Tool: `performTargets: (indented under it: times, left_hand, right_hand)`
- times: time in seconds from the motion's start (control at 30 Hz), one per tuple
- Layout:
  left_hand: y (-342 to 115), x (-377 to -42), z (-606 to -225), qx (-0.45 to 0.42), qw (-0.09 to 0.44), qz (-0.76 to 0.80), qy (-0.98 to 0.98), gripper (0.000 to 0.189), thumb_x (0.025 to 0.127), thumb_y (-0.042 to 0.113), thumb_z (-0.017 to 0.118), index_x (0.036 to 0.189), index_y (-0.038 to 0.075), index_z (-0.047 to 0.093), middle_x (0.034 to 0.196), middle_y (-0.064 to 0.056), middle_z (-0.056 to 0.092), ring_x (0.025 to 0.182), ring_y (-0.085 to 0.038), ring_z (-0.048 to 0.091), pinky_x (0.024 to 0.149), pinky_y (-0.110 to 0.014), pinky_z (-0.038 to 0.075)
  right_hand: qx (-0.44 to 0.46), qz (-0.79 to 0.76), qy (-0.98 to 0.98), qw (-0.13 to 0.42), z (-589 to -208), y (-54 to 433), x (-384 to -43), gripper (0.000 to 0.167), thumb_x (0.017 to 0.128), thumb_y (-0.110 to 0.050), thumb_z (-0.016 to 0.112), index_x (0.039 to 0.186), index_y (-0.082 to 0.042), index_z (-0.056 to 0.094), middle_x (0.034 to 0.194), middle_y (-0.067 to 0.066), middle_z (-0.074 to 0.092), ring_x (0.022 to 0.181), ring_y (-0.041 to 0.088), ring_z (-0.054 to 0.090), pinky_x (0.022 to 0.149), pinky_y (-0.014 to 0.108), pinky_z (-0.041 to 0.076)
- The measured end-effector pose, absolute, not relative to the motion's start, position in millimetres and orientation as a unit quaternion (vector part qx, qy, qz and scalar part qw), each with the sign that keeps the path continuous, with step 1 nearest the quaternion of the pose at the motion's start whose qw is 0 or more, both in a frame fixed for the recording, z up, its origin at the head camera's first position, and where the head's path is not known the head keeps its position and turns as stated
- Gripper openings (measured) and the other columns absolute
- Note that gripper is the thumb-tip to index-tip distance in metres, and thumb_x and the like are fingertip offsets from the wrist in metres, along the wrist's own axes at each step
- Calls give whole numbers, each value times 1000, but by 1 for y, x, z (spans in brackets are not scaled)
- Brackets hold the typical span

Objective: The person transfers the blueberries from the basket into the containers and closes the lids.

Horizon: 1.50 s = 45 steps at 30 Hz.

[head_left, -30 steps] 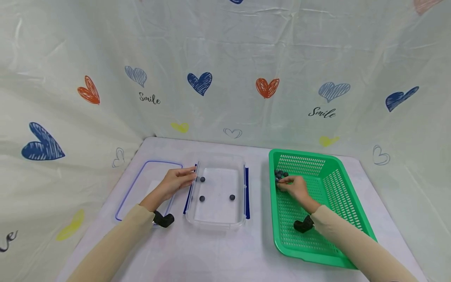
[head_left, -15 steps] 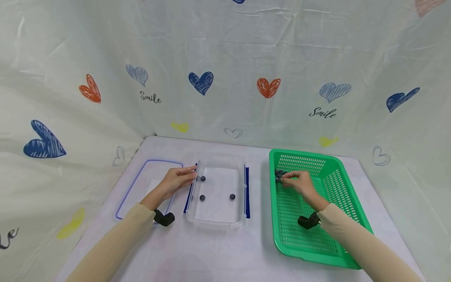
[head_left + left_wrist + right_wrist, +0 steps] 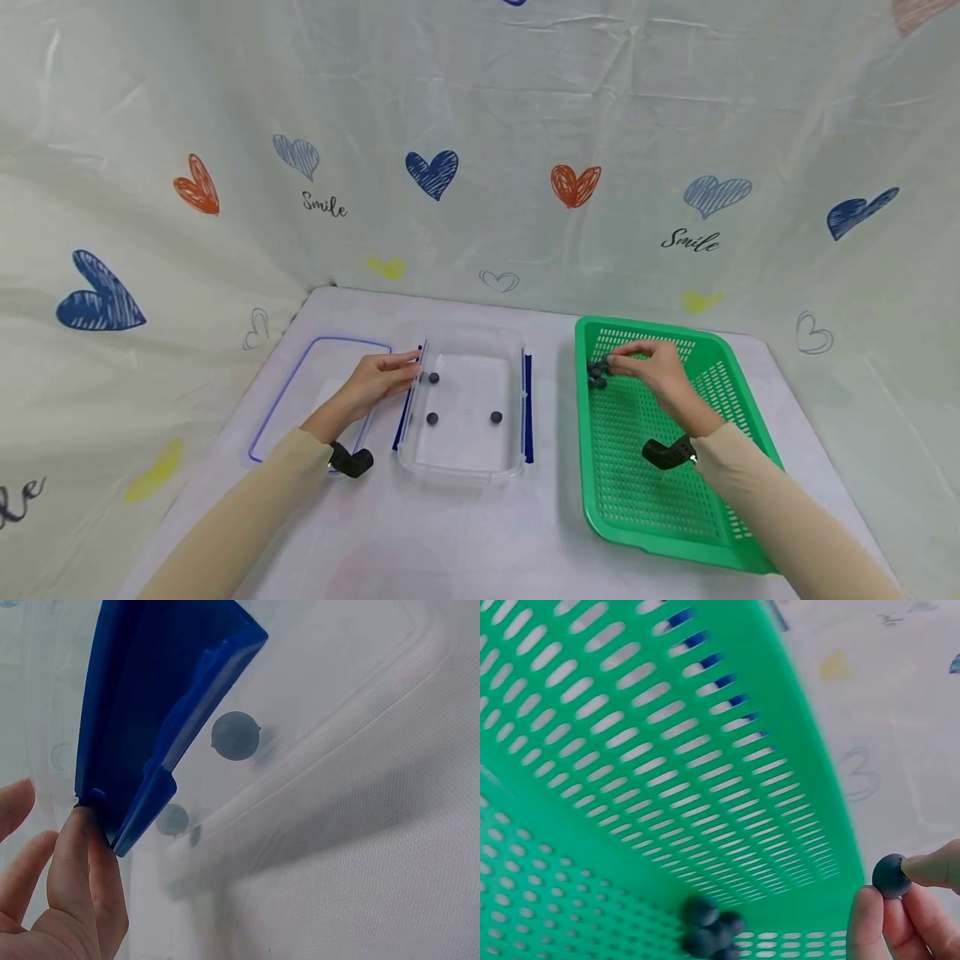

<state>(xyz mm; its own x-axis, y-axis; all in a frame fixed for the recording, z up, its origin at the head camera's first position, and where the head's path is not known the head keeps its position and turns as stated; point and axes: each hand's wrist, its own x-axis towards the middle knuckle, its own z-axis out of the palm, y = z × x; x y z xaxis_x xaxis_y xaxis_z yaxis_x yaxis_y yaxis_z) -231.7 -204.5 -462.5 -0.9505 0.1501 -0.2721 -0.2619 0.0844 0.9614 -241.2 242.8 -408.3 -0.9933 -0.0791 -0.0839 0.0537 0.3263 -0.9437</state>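
Note:
My right hand (image 3: 651,367) is over the far left part of the green basket (image 3: 587,467), pinching a dark blueberry (image 3: 891,876) between thumb and fingertips. Below it, several blueberries (image 3: 597,382) cluster in the basket's far left corner. My left hand (image 3: 375,382) has its fingers extended, the tips touching the left side of a clear plastic container (image 3: 461,477) by its blue latch flap (image 3: 142,712). Inside the container lie three blueberries, one near the left wall (image 3: 433,377), another nearer me (image 3: 432,418) and one at the right (image 3: 497,417).
A clear lid with a blue rim (image 3: 288,396) lies on the table left of the container, partly beneath my left forearm. Another blue latch flap (image 3: 528,408) hangs on the container's right side. A curtain printed with hearts (image 3: 480,108) stands behind the table (image 3: 450,542).
My right hand has risen away from the cluster in the basket, moving right and back with a blueberry between its fingertips. The left hand stays at the container's side.

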Motion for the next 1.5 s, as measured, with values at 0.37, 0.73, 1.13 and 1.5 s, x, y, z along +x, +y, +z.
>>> performTargets:
  times: [0.37,0.73,1.13,1.5]
  left_hand:
    - [-204,-233,-461,-46,151,675,721,49,97,12,68,142,1,53,148,-18,47,111,-12,64,92,-24,55]
    - [-203,-233,-462,-55,151,683,713,49,96,11,69,141,1,54,143,-20,51,103,-10,67,90,-25,56]
    - [-203,-234,-462,-59,148,682,714,49,95,11,70,140,2,55,143,-20,52,106,-14,67,89,-25,56]
    - [-204,-234,-462,-51,147,678,719,49,96,13,70,140,0,54,145,-20,49,105,-12,67,89,-24,56]
  right_hand:
    - [-38,-598,797,81,-386,231,-246,39,93,-15,73,117,14,63,126,20,56,93,13,70,97,37,55]
    - [-64,-587,799,114,-375,200,-250,37,92,-17,75,116,9,65,137,25,50,97,22,71,105,48,47]
    - [-95,-589,793,122,-375,156,-260,26,88,-7,77,106,9,69,116,20,63,86,24,73,101,46,52]
    - [-97,-554,816,136,-383,124,-262,18,88,-9,78,99,4,73,107,15,67,88,27,72,94,48,55]
